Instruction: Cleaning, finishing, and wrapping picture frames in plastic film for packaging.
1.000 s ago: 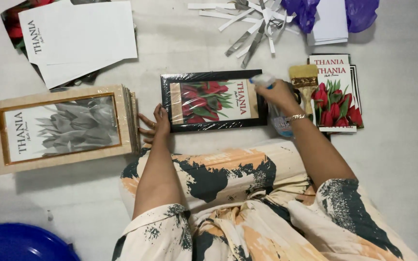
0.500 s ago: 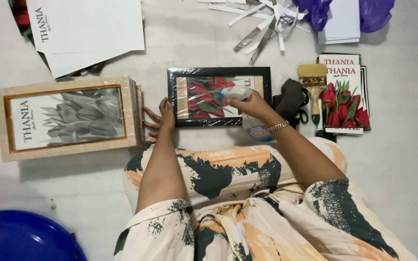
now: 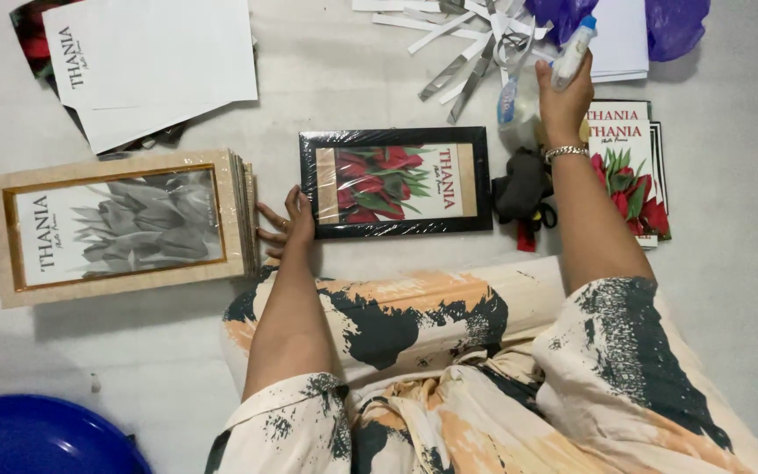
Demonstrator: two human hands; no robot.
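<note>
The black picture frame (image 3: 395, 182) lies flat on the pale floor (image 3: 730, 228) just in front of the person's knees, its long axis running left to right across the view; the red-flower print inside is turned sideways, with its lettering reading down the right end. Clear wrap covers it and glares, so the finer detail of the print is hard to make out.

The left hand (image 3: 284, 224) rests open, fingers spread, touching the frame's lower left corner, between it and the stack of light wooden frames (image 3: 120, 226) just beside. The left arm reaches straight forward from the lap.

The right hand (image 3: 563, 96) is raised beyond the frame's right end, forearm stretched forward, fingers closed around a small spray bottle (image 3: 572, 54) that points up and slightly right. Its lower part is hidden in the fist, and what appears to be a second clear bottle (image 3: 511, 101) stands just left of the wrist.

A dark bundle (image 3: 521, 184) lies at the frame's right end, half covered by the forearm. Flower prints (image 3: 638, 171) are partly hidden behind the arm. A blue tub (image 3: 37, 434) is cut off at the bottom left.
</note>
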